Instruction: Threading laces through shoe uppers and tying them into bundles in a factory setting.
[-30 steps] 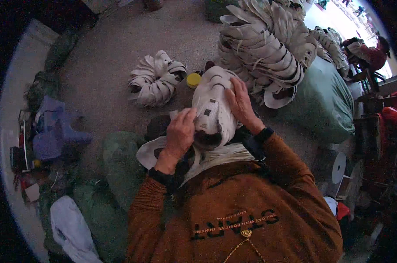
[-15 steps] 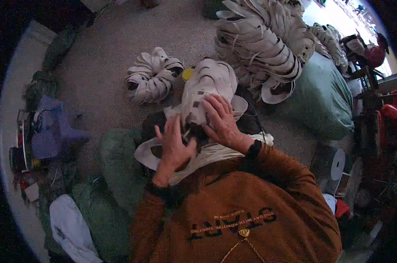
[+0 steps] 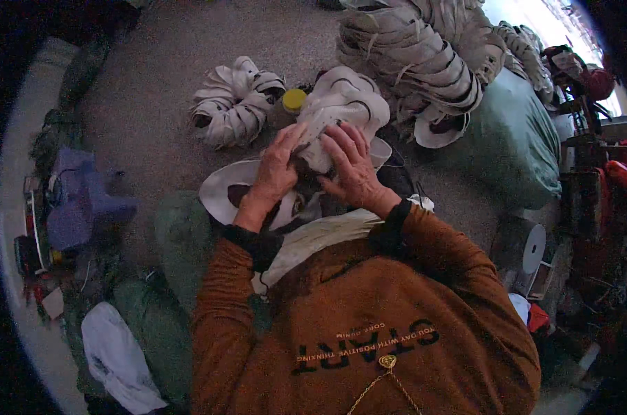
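Observation:
A stack of off-white shoe uppers [image 3: 344, 104] lies in front of my lap. My left hand [image 3: 275, 166] is closed around its near left side, fingertips pressed to the edge. My right hand [image 3: 355, 166] curls over the stack's right side and grips it, thumb toward the near end. Another pale upper with a dark opening [image 3: 216, 194] lies beside my left wrist. Cream cloth [image 3: 327, 238] covers my lap. What lies between my palms is dark and partly hidden.
A ring of nested uppers [image 3: 234, 104] sits on the floor ahead, left of a yellow-lidded jar [image 3: 294, 101]. A large heap of uppers [image 3: 414, 66] rises at right beside a full green sack [image 3: 511, 145]. A purple stool [image 3: 78, 200] stands far left; a white bundle [image 3: 120, 360] is lower left.
My left hand has moved up and forward and now grips the stack's left side. The stack has turned and bunched slightly. My right hand stays on it.

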`<action>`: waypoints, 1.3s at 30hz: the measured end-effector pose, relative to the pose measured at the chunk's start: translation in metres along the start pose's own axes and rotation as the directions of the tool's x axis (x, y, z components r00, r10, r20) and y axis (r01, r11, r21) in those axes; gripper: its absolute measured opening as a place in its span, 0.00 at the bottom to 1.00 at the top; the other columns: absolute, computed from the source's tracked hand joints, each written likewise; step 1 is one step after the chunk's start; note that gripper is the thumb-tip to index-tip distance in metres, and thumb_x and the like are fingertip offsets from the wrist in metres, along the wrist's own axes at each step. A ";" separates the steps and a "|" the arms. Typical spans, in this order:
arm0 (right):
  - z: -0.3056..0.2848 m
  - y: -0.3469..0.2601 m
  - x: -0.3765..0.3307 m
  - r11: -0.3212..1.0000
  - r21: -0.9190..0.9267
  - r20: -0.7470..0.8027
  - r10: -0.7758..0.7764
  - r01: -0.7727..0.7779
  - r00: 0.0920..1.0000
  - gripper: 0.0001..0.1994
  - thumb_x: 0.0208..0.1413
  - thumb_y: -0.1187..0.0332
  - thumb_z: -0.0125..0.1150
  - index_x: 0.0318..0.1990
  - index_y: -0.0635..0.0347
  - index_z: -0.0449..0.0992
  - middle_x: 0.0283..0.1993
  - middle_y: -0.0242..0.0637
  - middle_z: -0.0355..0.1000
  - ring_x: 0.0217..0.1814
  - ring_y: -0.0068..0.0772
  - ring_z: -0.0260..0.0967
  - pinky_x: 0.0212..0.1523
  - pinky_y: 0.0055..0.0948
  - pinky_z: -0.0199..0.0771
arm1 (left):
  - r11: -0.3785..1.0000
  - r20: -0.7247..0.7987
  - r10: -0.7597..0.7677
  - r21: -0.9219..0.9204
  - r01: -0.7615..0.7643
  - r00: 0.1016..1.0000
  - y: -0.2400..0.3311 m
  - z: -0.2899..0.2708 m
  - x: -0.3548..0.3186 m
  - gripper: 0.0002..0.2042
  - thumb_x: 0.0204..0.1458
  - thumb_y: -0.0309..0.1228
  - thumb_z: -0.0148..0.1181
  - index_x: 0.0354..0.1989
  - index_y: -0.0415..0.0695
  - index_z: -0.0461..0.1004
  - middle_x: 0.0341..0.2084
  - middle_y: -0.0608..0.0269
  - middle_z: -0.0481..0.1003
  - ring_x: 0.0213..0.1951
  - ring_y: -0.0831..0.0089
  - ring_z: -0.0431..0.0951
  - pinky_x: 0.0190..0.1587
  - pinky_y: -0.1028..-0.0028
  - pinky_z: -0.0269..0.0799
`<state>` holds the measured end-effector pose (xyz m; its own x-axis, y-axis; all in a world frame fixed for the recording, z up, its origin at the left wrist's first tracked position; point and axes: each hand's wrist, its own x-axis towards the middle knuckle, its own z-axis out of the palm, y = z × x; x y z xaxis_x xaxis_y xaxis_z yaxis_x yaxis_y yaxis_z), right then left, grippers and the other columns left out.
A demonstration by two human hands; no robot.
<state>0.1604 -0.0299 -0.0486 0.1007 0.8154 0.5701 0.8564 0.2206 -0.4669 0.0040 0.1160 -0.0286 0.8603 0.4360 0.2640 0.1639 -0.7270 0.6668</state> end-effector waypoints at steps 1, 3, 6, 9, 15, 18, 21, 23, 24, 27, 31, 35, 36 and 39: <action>-0.003 0.003 0.003 1.000 -0.006 0.025 0.003 -0.003 1.000 0.42 0.42 0.57 0.69 0.66 0.57 0.57 0.69 0.47 0.52 0.72 0.57 0.45 0.69 0.57 0.42 | 1.000 -0.001 0.001 -0.001 -0.001 1.000 -0.001 0.001 0.001 0.33 0.43 0.18 0.53 0.63 0.40 0.59 0.57 0.47 0.65 0.56 0.48 0.67 0.61 0.56 0.59; -0.007 0.006 0.011 1.000 -0.009 0.051 0.001 -0.001 0.999 0.42 0.42 0.58 0.69 0.66 0.56 0.57 0.69 0.47 0.52 0.72 0.57 0.45 0.70 0.57 0.43 | 0.992 0.038 -0.117 -0.046 0.119 0.992 -0.001 0.000 -0.002 0.33 0.43 0.19 0.54 0.64 0.40 0.58 0.58 0.47 0.65 0.61 0.51 0.64 0.64 0.57 0.54; -0.022 0.007 0.021 0.994 0.107 0.196 0.005 -0.026 0.981 0.41 0.40 0.64 0.69 0.65 0.57 0.57 0.68 0.48 0.51 0.72 0.59 0.44 0.71 0.52 0.44 | 0.979 0.057 -0.196 0.070 0.192 0.979 0.010 -0.006 -0.008 0.35 0.45 0.24 0.57 0.66 0.41 0.55 0.61 0.47 0.62 0.64 0.53 0.59 0.66 0.52 0.48; -0.031 0.027 0.023 0.999 0.031 0.227 0.030 -0.039 0.973 0.42 0.38 0.66 0.68 0.65 0.57 0.57 0.68 0.49 0.51 0.72 0.59 0.44 0.71 0.53 0.43 | 0.971 -0.102 -0.116 0.198 0.134 0.988 0.052 0.001 -0.016 0.38 0.47 0.29 0.59 0.69 0.43 0.49 0.63 0.46 0.58 0.65 0.51 0.58 0.66 0.47 0.45; -0.029 0.038 0.028 0.990 -0.009 0.284 -0.134 0.143 0.949 0.39 0.39 0.68 0.62 0.65 0.58 0.58 0.68 0.48 0.52 0.72 0.58 0.45 0.70 0.51 0.46 | 0.917 0.016 -0.045 0.397 0.035 0.999 0.014 0.030 -0.046 0.45 0.45 0.37 0.64 0.70 0.43 0.44 0.64 0.45 0.56 0.65 0.49 0.56 0.67 0.43 0.39; -0.042 0.024 0.012 0.996 -0.014 0.266 -0.084 0.091 0.960 0.33 0.44 0.67 0.63 0.62 0.58 0.62 0.66 0.48 0.56 0.70 0.57 0.49 0.68 0.49 0.49 | 0.947 0.025 -0.039 0.319 0.029 0.999 0.012 0.027 -0.045 0.43 0.46 0.36 0.63 0.70 0.43 0.45 0.63 0.45 0.57 0.63 0.48 0.58 0.67 0.45 0.40; -0.063 0.006 -0.025 0.999 0.045 0.160 0.020 -0.028 0.987 0.24 0.48 0.67 0.64 0.54 0.59 0.68 0.58 0.46 0.64 0.63 0.54 0.58 0.63 0.48 0.57 | 0.959 0.034 -0.005 0.283 -0.005 0.999 0.028 0.019 -0.047 0.42 0.46 0.36 0.64 0.69 0.42 0.48 0.62 0.47 0.59 0.63 0.50 0.58 0.67 0.46 0.42; -0.067 0.013 -0.069 0.951 0.140 0.423 0.194 -0.276 0.885 0.15 0.49 0.68 0.62 0.45 0.59 0.72 0.45 0.42 0.70 0.52 0.50 0.66 0.54 0.45 0.63 | 0.928 -0.108 0.159 0.355 -0.112 0.981 0.055 0.013 -0.052 0.32 0.46 0.34 0.64 0.60 0.40 0.62 0.52 0.50 0.69 0.55 0.52 0.68 0.60 0.51 0.58; -0.065 0.010 -0.080 0.951 0.137 0.422 0.197 -0.278 0.885 0.15 0.49 0.68 0.62 0.45 0.59 0.72 0.45 0.42 0.70 0.52 0.50 0.66 0.54 0.45 0.63 | 0.929 -0.107 0.161 0.352 -0.114 0.981 0.060 0.016 -0.062 0.32 0.46 0.34 0.64 0.60 0.40 0.62 0.52 0.50 0.69 0.55 0.52 0.68 0.60 0.51 0.58; -0.061 0.008 -0.099 0.991 0.114 0.498 0.010 -0.076 0.867 0.08 0.46 0.70 0.61 0.35 0.58 0.74 0.34 0.41 0.71 0.39 0.50 0.69 0.39 0.45 0.70 | 0.995 0.031 0.098 -0.034 -0.097 0.995 0.066 0.043 -0.082 0.17 0.47 0.32 0.64 0.45 0.39 0.72 0.38 0.51 0.74 0.42 0.52 0.75 0.46 0.57 0.70; -0.058 0.007 -0.096 0.964 0.210 0.454 0.053 -0.165 0.890 0.05 0.46 0.71 0.61 0.32 0.59 0.74 0.30 0.43 0.70 0.36 0.51 0.69 0.35 0.44 0.69 | 0.992 0.327 0.020 -0.122 0.021 0.945 0.050 0.071 -0.087 0.07 0.48 0.29 0.61 0.33 0.38 0.74 0.29 0.50 0.74 0.35 0.48 0.75 0.37 0.58 0.70; -0.066 0.000 -0.087 0.936 0.254 0.373 0.139 -0.245 0.917 0.05 0.46 0.71 0.61 0.30 0.59 0.74 0.28 0.43 0.70 0.33 0.51 0.70 0.33 0.44 0.70 | 0.976 0.384 -0.048 -0.180 0.126 0.922 0.045 0.072 -0.084 0.05 0.49 0.27 0.58 0.31 0.39 0.75 0.29 0.48 0.74 0.35 0.48 0.75 0.37 0.58 0.70; -0.065 0.003 -0.090 0.936 0.256 0.367 0.136 -0.241 0.920 0.05 0.46 0.71 0.61 0.30 0.59 0.74 0.28 0.43 0.70 0.33 0.51 0.70 0.33 0.44 0.70 | 0.977 0.383 -0.046 -0.175 0.122 0.923 0.048 0.069 -0.084 0.05 0.49 0.27 0.58 0.31 0.39 0.75 0.29 0.48 0.74 0.35 0.48 0.75 0.37 0.58 0.70; -0.068 0.011 -0.104 0.920 0.248 0.526 0.136 -0.304 0.840 0.05 0.55 0.69 0.58 0.35 0.60 0.74 0.35 0.42 0.71 0.41 0.48 0.70 0.43 0.40 0.68 | 0.979 0.285 -0.039 -0.183 0.094 0.958 0.063 0.067 -0.085 0.05 0.50 0.27 0.57 0.33 0.40 0.74 0.30 0.48 0.74 0.35 0.48 0.76 0.37 0.58 0.71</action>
<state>0.1936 -0.1489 -0.0670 -0.0654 0.9961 0.0596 0.6316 0.0875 -0.7703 -0.0265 -0.0018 -0.0555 0.9552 0.2948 0.0280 0.1534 -0.5735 0.8047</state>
